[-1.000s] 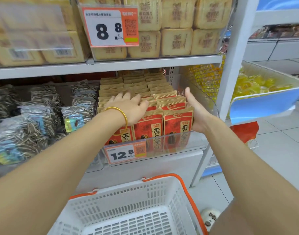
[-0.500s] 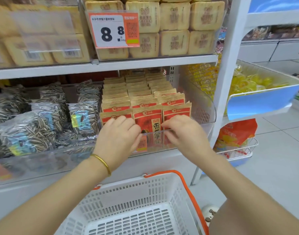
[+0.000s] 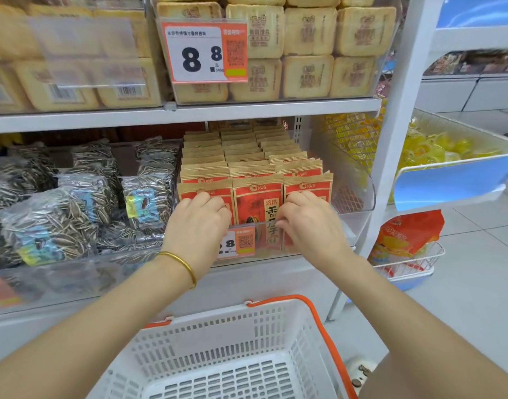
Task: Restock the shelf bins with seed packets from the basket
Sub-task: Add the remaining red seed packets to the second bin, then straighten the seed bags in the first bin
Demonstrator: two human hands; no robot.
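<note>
While side by side, left hand [image 3: 197, 224] and right hand [image 3: 308, 226], fingers [image 3: 210, 200] curled round front seed packets [image 3: 257, 201].

Wears a single thin gold bangle [image 3: 180, 266] on the wrist of the left hand [image 3: 199, 223]: plain, smooth, glossy, a slim round hoop. Shows the left forearm [image 3: 103, 309] and right forearm [image 3: 396, 306] bare from wrist to frame edge, the right hand [image 3: 310, 223] bare as well. Has a bare leg [image 3: 437, 378] at lower right and, beside it, a rounded cream-white shoe toe [image 3: 359, 371] with small dark brown dots; make unclear.
</note>
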